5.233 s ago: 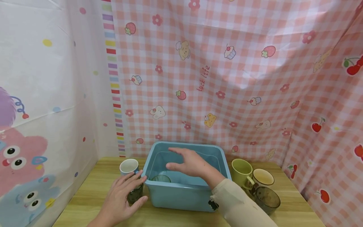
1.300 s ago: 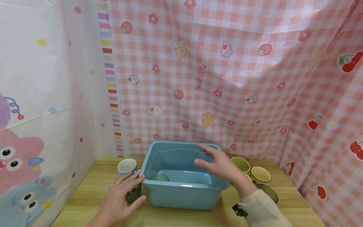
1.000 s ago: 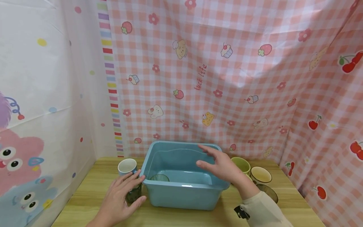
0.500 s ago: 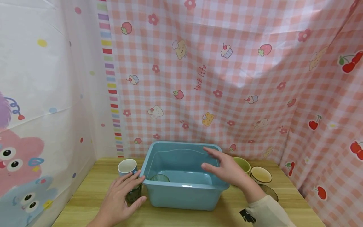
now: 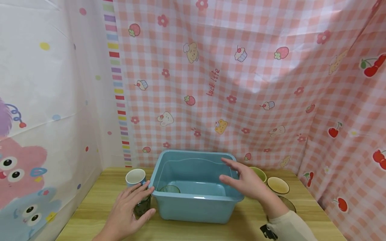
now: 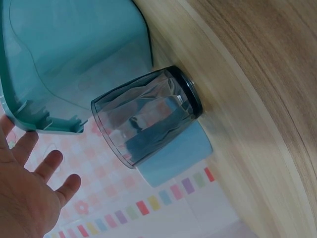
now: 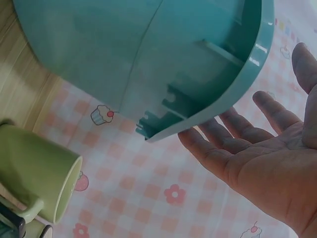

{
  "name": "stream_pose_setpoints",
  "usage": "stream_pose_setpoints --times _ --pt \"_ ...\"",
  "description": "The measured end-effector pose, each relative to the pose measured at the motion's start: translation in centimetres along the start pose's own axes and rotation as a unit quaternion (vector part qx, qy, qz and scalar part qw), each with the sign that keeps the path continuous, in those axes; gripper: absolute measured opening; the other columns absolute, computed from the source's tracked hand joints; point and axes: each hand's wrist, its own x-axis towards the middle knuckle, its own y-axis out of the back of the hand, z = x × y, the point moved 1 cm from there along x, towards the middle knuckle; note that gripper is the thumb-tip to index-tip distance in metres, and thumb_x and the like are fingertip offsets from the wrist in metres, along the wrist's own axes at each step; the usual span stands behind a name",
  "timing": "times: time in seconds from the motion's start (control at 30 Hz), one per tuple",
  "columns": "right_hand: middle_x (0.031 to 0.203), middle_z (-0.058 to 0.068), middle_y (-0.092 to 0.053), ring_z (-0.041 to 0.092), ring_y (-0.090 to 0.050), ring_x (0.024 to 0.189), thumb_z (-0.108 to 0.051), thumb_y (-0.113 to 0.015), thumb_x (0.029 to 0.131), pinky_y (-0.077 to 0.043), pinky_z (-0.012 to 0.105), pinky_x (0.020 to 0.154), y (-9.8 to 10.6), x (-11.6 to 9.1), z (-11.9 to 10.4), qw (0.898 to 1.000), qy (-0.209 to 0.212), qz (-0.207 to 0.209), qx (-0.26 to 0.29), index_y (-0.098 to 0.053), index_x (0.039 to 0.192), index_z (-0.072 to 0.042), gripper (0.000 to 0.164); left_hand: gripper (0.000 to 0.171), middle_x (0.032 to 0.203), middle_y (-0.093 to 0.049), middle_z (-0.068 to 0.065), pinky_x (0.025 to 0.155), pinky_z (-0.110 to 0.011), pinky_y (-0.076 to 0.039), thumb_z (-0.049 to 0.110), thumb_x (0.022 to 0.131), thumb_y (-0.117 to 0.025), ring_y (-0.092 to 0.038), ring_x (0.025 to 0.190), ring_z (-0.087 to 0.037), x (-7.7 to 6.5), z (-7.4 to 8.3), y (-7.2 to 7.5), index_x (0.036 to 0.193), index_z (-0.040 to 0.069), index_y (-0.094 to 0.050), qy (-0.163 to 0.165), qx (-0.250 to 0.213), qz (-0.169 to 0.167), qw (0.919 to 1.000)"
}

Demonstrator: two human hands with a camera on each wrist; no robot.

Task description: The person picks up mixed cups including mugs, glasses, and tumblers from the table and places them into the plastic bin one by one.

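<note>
A light blue plastic basin stands on the table, with a greenish clear glass inside at its left end. My left hand is spread at the basin's left rim, its fingertips at the edge. Beneath that hand stands a dark tinted glass, apart from the fingers in the left wrist view. Behind it is a blue cup with a white inside. At the right rim hovers my right hand, fingers extended and holding nothing. In the right wrist view, its fingertips are at or close beside the rim.
Right of the basin stand a green mug, a cream-lined cup and a smoky glass, partly covered by my right arm. A pink checked curtain hangs behind the wooden table.
My right hand has moved from above the basin's middle to its right rim, drifting slowly right in the latest frames. My left hand stays at the left rim.
</note>
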Motion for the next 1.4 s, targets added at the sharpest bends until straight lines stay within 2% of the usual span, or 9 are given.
stream_pose_setpoints --times 0.33,0.67,0.8,0.97,1.2,1.4 --pt "0.16 0.016 -0.057 0.046 -0.062 0.137 -0.045 -0.074 0.1 -0.052 0.064 0.109 0.7 -0.9 0.9 0.999 0.013 0.028 -0.012 -0.054 0.159 -0.019 0.068 0.067 0.151 -0.067 -0.002 0.099 -0.06 -0.045 0.038 0.081 -0.092 -0.06 0.133 -0.034 0.0 -0.1 -0.1 0.143 0.024 -0.07 0.002 0.0 0.0 1.0" --pt "0.148 0.018 -0.066 0.039 -0.065 0.132 -0.041 -0.075 0.101 -0.051 0.067 0.109 1.4 -1.8 1.5 0.999 0.014 0.046 -0.011 -0.054 0.157 -0.013 0.066 0.067 0.151 -0.067 -0.003 0.098 -0.061 -0.045 0.038 0.081 -0.092 -0.06 0.134 -0.033 -0.1 -0.2 -0.1 0.143 0.024 -0.07 0.005 -0.002 -0.001 1.0" --pt "0.149 0.018 -0.066 0.042 -0.064 0.135 -0.04 -0.075 0.101 -0.05 0.068 0.11 1.7 -2.2 1.9 0.999 0.008 0.045 -0.006 -0.053 0.158 -0.012 0.067 0.067 0.151 -0.067 -0.003 0.099 -0.059 -0.045 0.038 0.081 -0.092 -0.06 0.134 -0.033 -0.1 -0.2 0.0 0.143 0.024 -0.07 0.005 -0.001 -0.001 1.0" --pt "0.157 0.017 -0.059 0.048 -0.057 0.142 -0.043 -0.072 0.102 -0.046 0.07 0.113 2.1 -2.7 2.4 0.999 -0.009 0.031 0.005 -0.05 0.16 -0.012 0.069 0.067 0.151 -0.067 -0.003 0.099 -0.06 -0.045 0.037 0.081 -0.092 -0.06 0.134 -0.033 -0.1 -0.1 0.0 0.143 0.024 -0.07 0.007 -0.004 -0.001 1.0" --pt "0.163 0.019 -0.052 0.047 -0.052 0.147 -0.045 -0.071 0.103 -0.044 0.071 0.115 2.8 -3.7 3.0 0.999 -0.047 0.009 0.019 -0.048 0.162 -0.015 0.07 0.067 0.152 -0.066 -0.003 0.098 -0.061 -0.047 0.038 0.081 -0.092 -0.06 0.135 -0.033 0.0 0.1 0.1 0.143 0.024 -0.07 0.005 -0.001 -0.005 1.0" --pt "0.164 0.019 -0.05 0.047 -0.054 0.145 -0.047 -0.071 0.102 -0.049 0.067 0.111 3.2 -4.6 3.7 0.998 -0.056 0.01 0.002 -0.048 0.162 -0.014 0.071 0.067 0.151 -0.067 -0.003 0.097 -0.061 -0.048 0.038 0.081 -0.091 -0.06 0.134 -0.033 0.0 0.1 0.1 0.143 0.025 -0.07 0.006 0.002 -0.006 1.0"
